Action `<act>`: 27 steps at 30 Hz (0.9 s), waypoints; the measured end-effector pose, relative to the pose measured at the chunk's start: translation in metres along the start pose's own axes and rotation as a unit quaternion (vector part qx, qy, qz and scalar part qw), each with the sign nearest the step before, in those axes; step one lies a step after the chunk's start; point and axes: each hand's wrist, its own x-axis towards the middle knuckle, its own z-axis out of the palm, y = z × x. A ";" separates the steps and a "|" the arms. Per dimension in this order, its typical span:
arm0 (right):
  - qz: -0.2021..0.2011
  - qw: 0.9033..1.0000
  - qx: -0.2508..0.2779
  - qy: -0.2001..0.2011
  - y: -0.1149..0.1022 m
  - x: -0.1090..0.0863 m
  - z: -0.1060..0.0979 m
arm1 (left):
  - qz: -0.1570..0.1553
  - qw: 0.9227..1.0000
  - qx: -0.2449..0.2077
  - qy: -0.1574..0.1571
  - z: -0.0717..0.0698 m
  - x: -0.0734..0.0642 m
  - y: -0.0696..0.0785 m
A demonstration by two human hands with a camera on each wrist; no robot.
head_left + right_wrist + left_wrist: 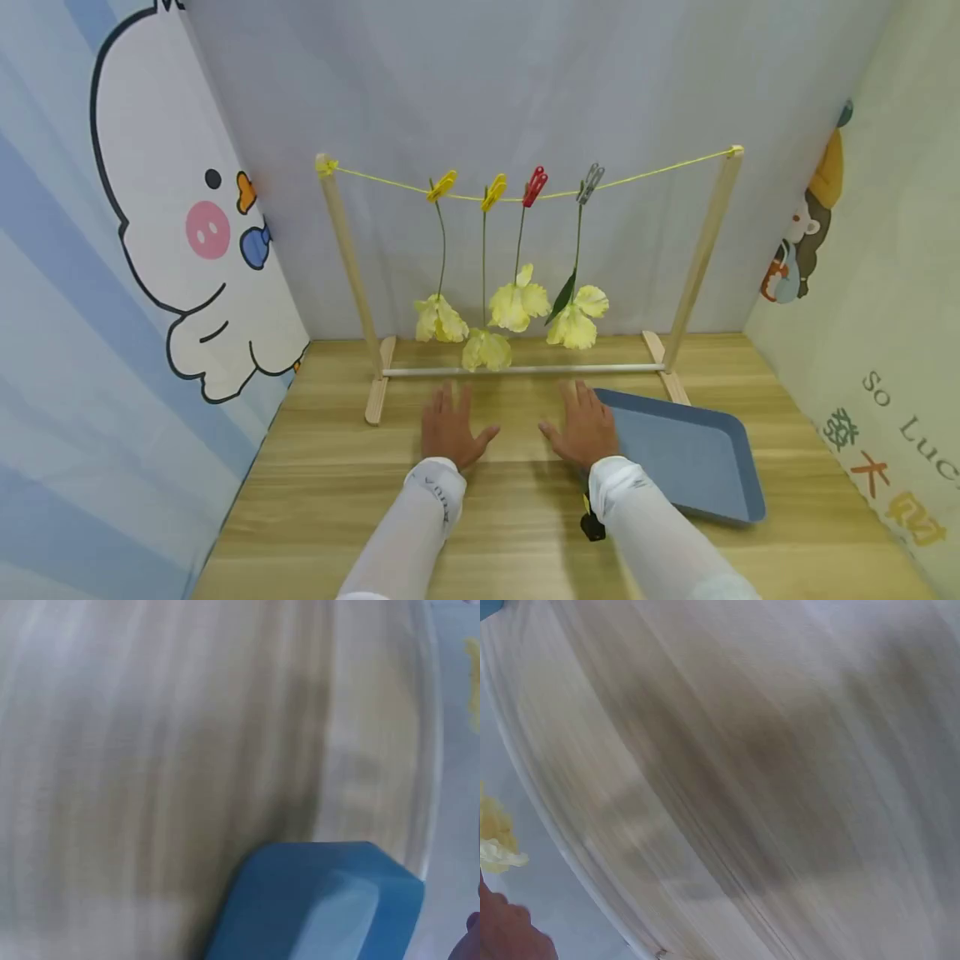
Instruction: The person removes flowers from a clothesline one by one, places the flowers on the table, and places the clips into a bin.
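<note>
My left hand [452,427] is over the wooden table with its fingers straight and its thumb out to the side; it holds nothing. The right hand [588,429] has the same spread pose, beside the left edge of a blue-grey tray [678,454]. Beyond both hands, yellow flowers hang upside down from a yellow string [645,175]. Two yellow clothespins [442,185], a red clothespin [535,187] and a grey clothespin [590,183] grip their stems. In the right wrist view, the tray's corner [300,900] shows at the bottom.
Two wooden posts [705,258] hold the string, joined low down by a white rod [525,369]. A small black object [592,527] shows beside the right wrist. Cartoon-printed curtains [168,208] stand at left and right, with a plain grey one behind.
</note>
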 end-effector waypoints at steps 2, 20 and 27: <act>0.005 1.000 0.024 0.004 0.005 0.004 -0.008 | 0.004 0.999 -0.031 -0.001 0.001 0.005 0.005; -0.026 0.980 0.184 0.073 0.028 0.103 -0.158 | 0.059 0.961 -0.265 -0.053 -0.063 0.097 0.093; -0.050 0.971 0.186 0.142 0.015 0.149 -0.208 | 0.065 0.936 -0.346 -0.001 -0.080 0.132 0.123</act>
